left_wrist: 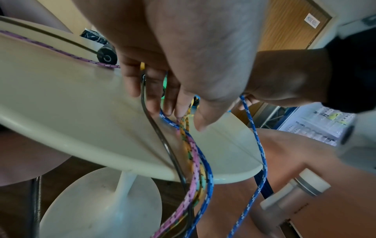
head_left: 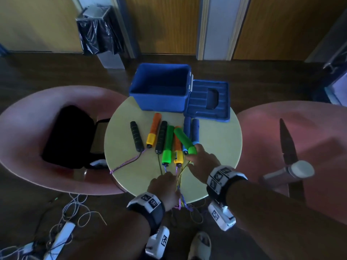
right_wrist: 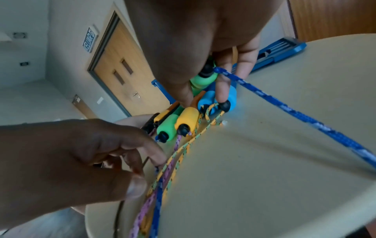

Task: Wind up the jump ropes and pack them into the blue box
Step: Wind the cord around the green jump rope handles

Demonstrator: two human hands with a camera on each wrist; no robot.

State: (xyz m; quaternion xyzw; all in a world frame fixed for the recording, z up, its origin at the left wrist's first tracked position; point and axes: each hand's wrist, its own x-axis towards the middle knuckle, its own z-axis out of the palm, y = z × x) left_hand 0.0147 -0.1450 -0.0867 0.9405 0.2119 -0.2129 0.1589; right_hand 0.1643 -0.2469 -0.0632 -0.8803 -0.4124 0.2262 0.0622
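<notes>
Location of task items: eight jump-rope handles laid side by side on round table (head_left: 216,143), cords trailing over near edge to floor. Blue box (head_left: 159,102) open at far edge, nothing visible inside; blue lid (head_left: 199,94) flat beside it on the right. No rope wound or packed yet.

Right hand (head_left: 201,160): closed round cap end of raised green handle (head_left: 185,140), far end tilted up across blue handles (head_left: 191,128). Blue cord (right_wrist: 284,109) running from that cap across the table.

Left hand (head_left: 165,186): near table edge, fingers bent down onto cord bundle (left_wrist: 191,145), dark cord threaded between two fingers. Judged a light grip on the bundle.

Hazards, by judgement:
- Tangling. Purple, yellow, blue and dark cords twisted together at table edge. Separate one cord before winding.
- Dragging. Avoid pulling raised green handle further while bundle is pinned; likely result, second green handle (head_left: 167,145) and orange handles (head_left: 155,130) swept off the table.
- Snagging on loose white cables (head_left: 75,209) on the floor below.

Markings: square black-and-white coded tags on both wristbands. White door plate (left_wrist: 312,22), too blurred to read. Blue wall sign (right_wrist: 89,40), illegible. No brand visible on handles or box.
</notes>
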